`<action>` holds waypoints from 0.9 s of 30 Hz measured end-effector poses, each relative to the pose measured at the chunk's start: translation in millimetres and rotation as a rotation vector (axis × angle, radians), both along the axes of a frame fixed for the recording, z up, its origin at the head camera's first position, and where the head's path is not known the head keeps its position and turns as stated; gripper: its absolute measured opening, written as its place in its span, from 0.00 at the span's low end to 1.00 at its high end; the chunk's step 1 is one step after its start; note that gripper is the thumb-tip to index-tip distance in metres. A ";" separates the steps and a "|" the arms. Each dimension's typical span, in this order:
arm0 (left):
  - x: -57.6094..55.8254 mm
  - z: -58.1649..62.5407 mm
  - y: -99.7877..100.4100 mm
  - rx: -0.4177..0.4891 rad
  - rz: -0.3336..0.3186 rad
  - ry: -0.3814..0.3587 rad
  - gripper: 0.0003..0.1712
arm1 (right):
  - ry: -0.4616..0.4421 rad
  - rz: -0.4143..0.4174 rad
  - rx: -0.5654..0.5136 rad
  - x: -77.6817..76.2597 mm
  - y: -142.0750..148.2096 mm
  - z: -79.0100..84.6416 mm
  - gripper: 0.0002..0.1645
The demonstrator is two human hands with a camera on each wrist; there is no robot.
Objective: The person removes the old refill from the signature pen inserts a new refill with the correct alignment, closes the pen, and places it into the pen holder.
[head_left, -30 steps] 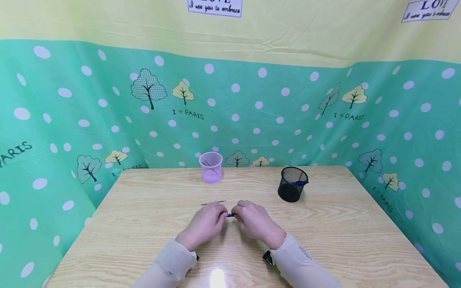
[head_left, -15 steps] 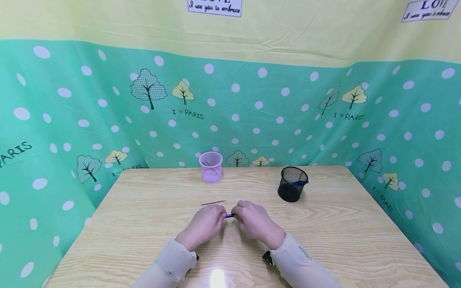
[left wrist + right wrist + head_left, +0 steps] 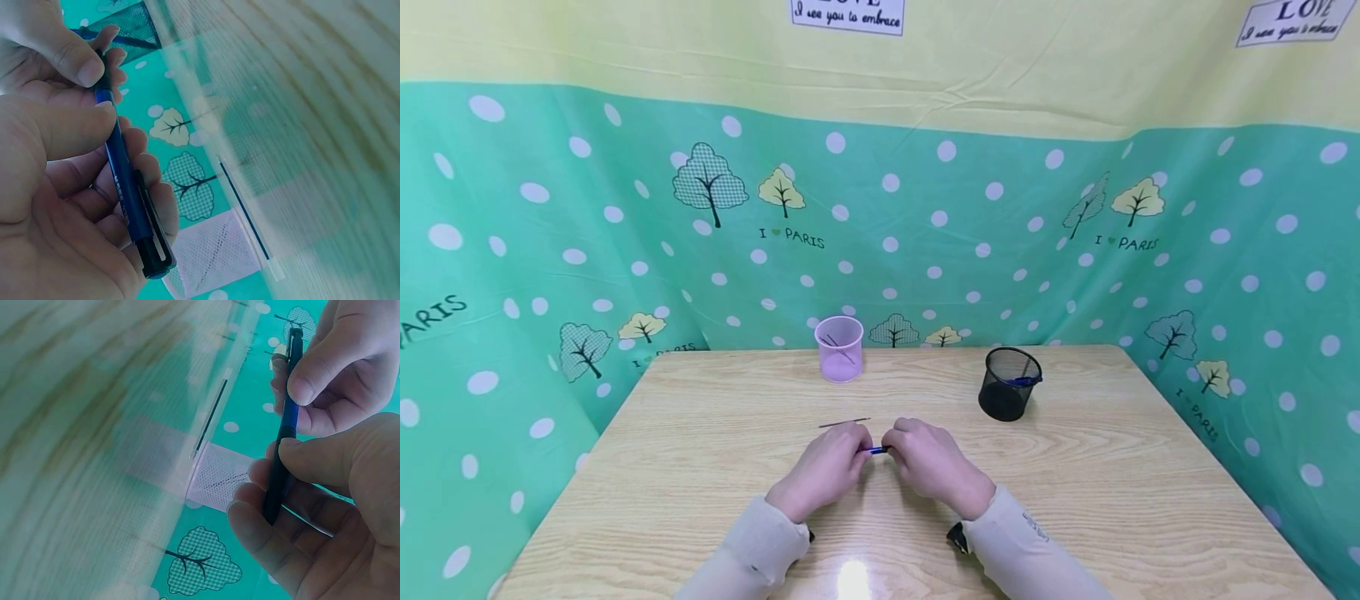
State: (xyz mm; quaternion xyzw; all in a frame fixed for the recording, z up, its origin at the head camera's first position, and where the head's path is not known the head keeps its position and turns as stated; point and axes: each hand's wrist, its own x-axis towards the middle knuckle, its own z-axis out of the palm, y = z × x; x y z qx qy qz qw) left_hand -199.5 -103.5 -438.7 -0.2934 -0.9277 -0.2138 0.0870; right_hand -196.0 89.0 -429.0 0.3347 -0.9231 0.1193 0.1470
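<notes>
A blue ballpoint pen [image 3: 877, 450] with black ends is held between both hands, low over the table. My left hand [image 3: 826, 468] pinches the blue barrel [image 3: 120, 172], its thumb along the side and the clip end against the curled fingers. With thumb and fingers, my right hand [image 3: 934, 463] grips the black front section [image 3: 275, 487]. The pen's two parts look joined, though how tightly cannot be told. Just beyond the left hand, a thin dark ink refill [image 3: 844, 422] lies on the tabletop, also visible in both wrist views.
A lilac mesh pen cup [image 3: 841, 368] with thin dark refills inside stands at the table's back edge. To the right is a black mesh pen cup [image 3: 1002, 402] holding a blue pen [image 3: 1024, 382]. A polka-dot curtain [image 3: 925, 250] hangs behind the wooden table [image 3: 715, 433].
My left fingers shift slightly on the barrel, so the stretch of blue showing between the hands varies a little. The right hand, refill and cups stay where they were.
</notes>
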 end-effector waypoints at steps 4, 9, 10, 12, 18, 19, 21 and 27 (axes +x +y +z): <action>0.6 0.9 -0.4 0.018 -0.004 -0.003 0.04 | -0.011 0.004 -0.002 -0.7 -0.6 -0.5 0.06; 0.4 0.8 -0.5 0.043 -0.003 0.015 0.07 | -0.021 0.002 -0.003 -1.1 -1.4 -0.7 0.06; 0.4 0.9 -0.5 0.044 -0.001 0.019 0.08 | -0.021 0.001 -0.003 -1.1 -1.6 -0.6 0.06; 0.5 1.5 -0.4 0.048 0.003 0.020 0.09 | -0.021 0.001 -0.001 -1.1 -1.8 -0.6 0.06; 0.9 2.5 0.6 0.049 0.021 0.010 0.10 | -0.022 -0.003 0.005 -0.3 -1.9 0.1 0.06; 1.0 2.5 0.9 0.047 0.025 0.007 0.09 | -0.021 -0.005 0.006 -0.1 -1.9 0.3 0.06; 1.2 2.6 1.1 0.047 0.031 0.001 0.09 | -0.021 -0.010 0.007 0.2 -1.8 0.8 0.06; 0.6 2.1 0.5 0.028 0.021 0.054 0.06 | -0.013 -0.012 0.011 0.3 -1.7 1.2 0.06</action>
